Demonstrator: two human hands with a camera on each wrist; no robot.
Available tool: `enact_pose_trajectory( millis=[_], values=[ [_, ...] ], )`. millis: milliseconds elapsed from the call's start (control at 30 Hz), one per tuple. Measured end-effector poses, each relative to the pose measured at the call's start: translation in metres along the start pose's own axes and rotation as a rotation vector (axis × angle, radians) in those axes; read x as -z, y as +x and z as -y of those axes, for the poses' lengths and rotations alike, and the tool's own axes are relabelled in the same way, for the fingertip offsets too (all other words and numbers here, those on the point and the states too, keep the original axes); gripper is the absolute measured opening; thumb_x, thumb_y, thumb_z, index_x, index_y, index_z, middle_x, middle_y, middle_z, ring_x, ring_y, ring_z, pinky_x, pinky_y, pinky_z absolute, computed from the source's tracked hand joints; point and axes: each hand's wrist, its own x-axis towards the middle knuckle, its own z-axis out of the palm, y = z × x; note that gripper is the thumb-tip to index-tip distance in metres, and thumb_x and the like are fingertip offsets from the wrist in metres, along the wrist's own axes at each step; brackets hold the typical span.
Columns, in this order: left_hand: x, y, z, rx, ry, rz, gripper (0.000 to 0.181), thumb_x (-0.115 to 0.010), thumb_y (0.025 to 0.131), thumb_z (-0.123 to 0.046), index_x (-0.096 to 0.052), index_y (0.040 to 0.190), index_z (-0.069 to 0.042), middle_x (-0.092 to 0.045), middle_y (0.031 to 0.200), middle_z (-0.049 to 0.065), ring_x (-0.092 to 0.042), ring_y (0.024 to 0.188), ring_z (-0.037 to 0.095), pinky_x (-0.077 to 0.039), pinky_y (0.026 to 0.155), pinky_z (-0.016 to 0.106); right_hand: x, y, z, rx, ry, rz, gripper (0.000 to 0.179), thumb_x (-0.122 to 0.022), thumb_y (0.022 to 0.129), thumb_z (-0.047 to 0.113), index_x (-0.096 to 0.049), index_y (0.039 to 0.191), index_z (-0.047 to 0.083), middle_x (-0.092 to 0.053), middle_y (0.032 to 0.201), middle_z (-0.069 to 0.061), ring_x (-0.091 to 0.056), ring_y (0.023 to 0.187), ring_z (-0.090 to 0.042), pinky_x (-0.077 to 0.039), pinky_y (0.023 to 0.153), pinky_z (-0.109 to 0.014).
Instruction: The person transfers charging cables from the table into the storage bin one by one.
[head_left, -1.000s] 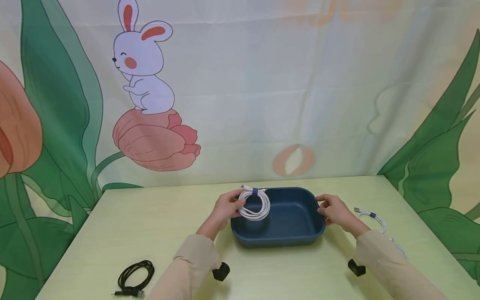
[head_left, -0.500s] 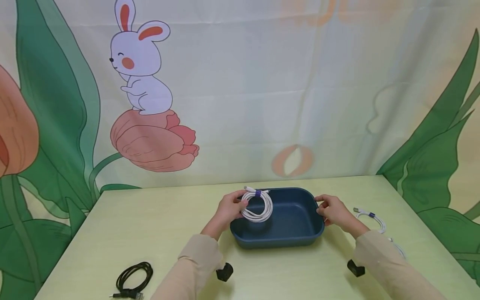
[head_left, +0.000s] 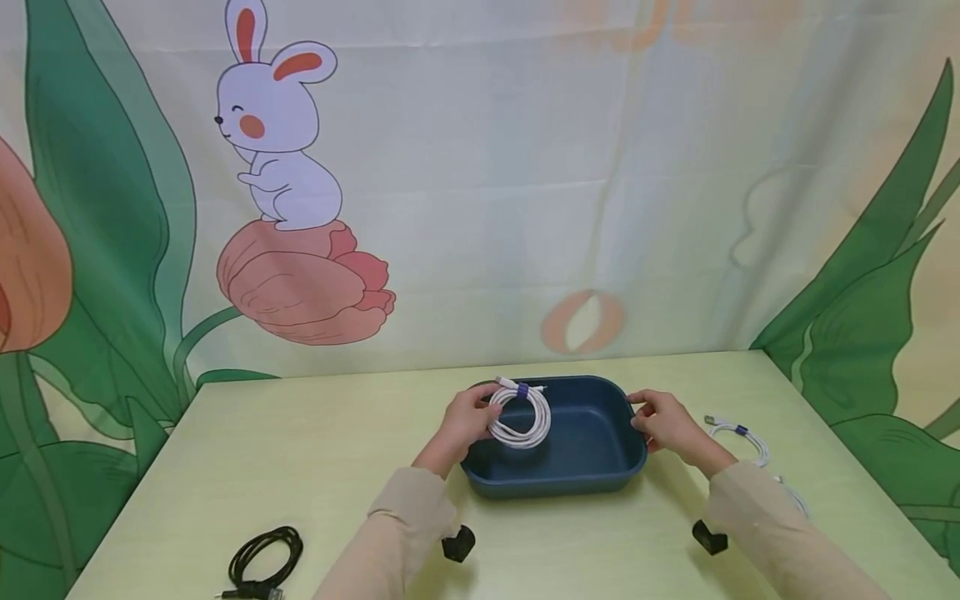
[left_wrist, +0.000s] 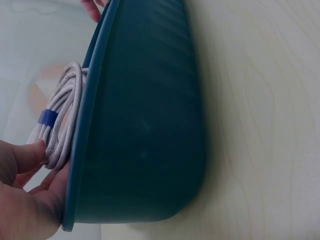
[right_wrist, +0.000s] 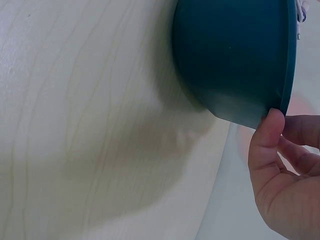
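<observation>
Pinches the coiled white cable [head_left: 542,417] between thumb and fingers of the left hand [head_left: 467,415], over the left end of the blue tray [head_left: 562,484]. Grips by the outer side of the loops, apparently to hold the bundle and its purple tie [head_left: 522,390] together. Pinches the tray's right end at the rim with the right hand [head_left: 666,423], thumb outside, probably for steadiness. Cannot tell about contact between coil and rim. Shows bare tray floor right of the coil, with raised walls all round. Leaves little bench [head_left: 337,467] behind the tray before the far edge and backdrop [head_left: 465,208]; more at left, towards the black cable [head_left: 255,589] near the front. Allows less at right, with two more white cables [head_left: 761,450] lying by the right sleeve [head_left: 780,525].
</observation>
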Motion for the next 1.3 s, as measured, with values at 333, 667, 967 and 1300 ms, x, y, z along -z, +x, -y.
enact_pose_trajectory(
  millis=[333, 667, 967, 1300],
  values=[
    [-0.006, 0.002, 0.001, 0.008, 0.017, -0.018, 0.035, -0.05, 0.087, -0.002, -0.052, 0.122, -0.005, -0.054, 0.096, 0.019, -0.054, 0.069, 0.016, -0.055, 0.065, 0.032, -0.001, 0.0, -0.001, -0.003, -0.003, -0.003, 0.041, -0.046, 0.086, -0.001, -0.038, 0.126, -0.007, -0.051, 0.082, -0.014, -0.051, 0.057, -0.015, -0.049, 0.047, -0.027],
    [-0.015, 0.005, 0.003, 0.008, 0.05, -0.057, 0.032, -0.047, 0.087, 0.0, -0.054, 0.118, -0.003, -0.057, 0.094, 0.017, -0.054, 0.067, 0.016, -0.054, 0.059, 0.031, 0.0, 0.002, -0.003, 0.004, -0.002, -0.006, 0.041, -0.046, 0.086, 0.0, -0.038, 0.126, -0.007, -0.05, 0.081, -0.011, -0.051, 0.057, -0.015, -0.049, 0.047, -0.027],
    [-0.022, 0.007, 0.007, 0.042, 0.082, -0.073, 0.03, -0.046, 0.088, -0.003, -0.055, 0.117, -0.005, -0.057, 0.109, 0.015, -0.054, 0.068, 0.016, -0.053, 0.057, 0.03, 0.0, 0.001, -0.002, 0.003, 0.003, 0.002, 0.041, -0.045, 0.086, 0.0, -0.037, 0.126, -0.007, -0.05, 0.083, -0.013, -0.051, 0.057, -0.016, -0.048, 0.048, -0.028],
    [-0.025, 0.008, 0.013, 0.02, 0.104, -0.072, 0.032, -0.045, 0.088, -0.003, -0.052, 0.12, -0.004, -0.056, 0.109, 0.016, -0.051, 0.064, 0.015, -0.049, 0.051, 0.025, 0.0, 0.001, -0.003, -0.003, 0.015, 0.005, 0.041, -0.047, 0.086, 0.001, -0.039, 0.125, -0.007, -0.048, 0.08, -0.009, -0.052, 0.056, -0.015, -0.048, 0.047, -0.027]
  ],
)
